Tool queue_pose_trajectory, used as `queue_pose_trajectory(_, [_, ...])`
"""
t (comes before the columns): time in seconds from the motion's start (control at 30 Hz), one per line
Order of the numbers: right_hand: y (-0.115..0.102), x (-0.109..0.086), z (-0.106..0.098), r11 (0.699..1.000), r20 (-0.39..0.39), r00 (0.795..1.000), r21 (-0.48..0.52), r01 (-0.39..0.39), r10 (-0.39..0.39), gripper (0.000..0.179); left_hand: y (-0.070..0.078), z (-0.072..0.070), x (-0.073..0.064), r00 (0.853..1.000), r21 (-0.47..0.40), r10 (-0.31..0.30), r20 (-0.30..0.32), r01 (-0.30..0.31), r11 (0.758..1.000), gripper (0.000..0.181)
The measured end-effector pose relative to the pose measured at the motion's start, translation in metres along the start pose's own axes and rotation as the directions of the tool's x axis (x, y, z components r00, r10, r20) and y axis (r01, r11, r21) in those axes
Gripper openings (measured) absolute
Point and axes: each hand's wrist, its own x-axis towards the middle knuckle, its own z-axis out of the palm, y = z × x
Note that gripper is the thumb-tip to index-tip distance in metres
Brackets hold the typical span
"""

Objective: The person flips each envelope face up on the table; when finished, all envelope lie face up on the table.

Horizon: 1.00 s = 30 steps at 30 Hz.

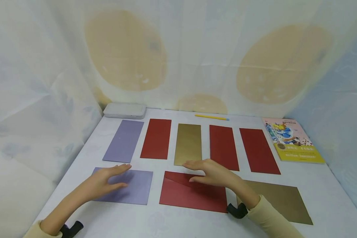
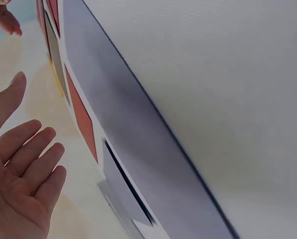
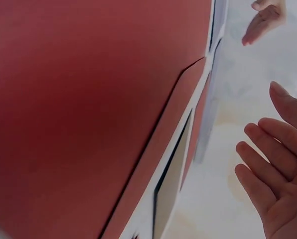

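My left hand [image 1: 104, 181] hovers above a purple envelope [image 1: 139, 188] in the front row, its fingers extended and holding nothing. Over a red envelope [image 1: 181, 195] with a visible flap line, my right hand [image 1: 215, 173] is held with fingers extended and thumb apart. Both wrist views show a gap between hand and paper. A gold envelope [image 1: 279, 201] lies at front right, partly behind the right forearm. Behind stand out a second purple envelope [image 1: 125, 140], another red envelope [image 1: 156, 138] and an upright-laid gold envelope [image 1: 188, 142].
Two more red envelopes, a left one [image 1: 224, 147] and a right one [image 1: 260, 150], finish the back row. A white case [image 1: 125, 110] sits at the back left, and a yellow pencil [image 1: 211, 117] lies along the back edge. An illustrated book [image 1: 293, 140] is at the right.
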Motion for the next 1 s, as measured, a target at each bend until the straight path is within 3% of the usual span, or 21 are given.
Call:
queue_pose_trajectory(0.27, [-0.006, 0.030, 0.001, 0.998, -0.008, 0.999, 0.048, 0.042, -0.042, 0.052, -0.010, -0.012, -0.021, 0.999, 0.102, -0.031, 0.011, 0.030, 0.994, 0.064])
queue_pose_trajectory(0.5, [-0.011, 0.059, 0.009, 0.993, -0.009, 0.996, 0.079, 0.088, -0.088, 0.052, -0.017, -0.022, -0.038, 0.998, 0.136, -0.059, -0.001, 0.058, 0.989, 0.065])
queue_pose_trajectory(0.7, [-0.018, 0.086, 0.019, 0.991, 0.023, 0.995, 0.097, 0.090, -0.093, 0.052, -0.025, -0.027, -0.050, 0.999, 0.185, -0.047, -0.021, 0.050, 0.981, 0.070])
queue_pose_trajectory(1.0, [-0.028, 0.119, 0.033, 0.985, 0.117, 0.981, 0.097, 0.141, -0.152, 0.048, -0.039, -0.029, -0.065, 0.998, 0.166, -0.054, -0.013, 0.056, 0.985, 0.081])
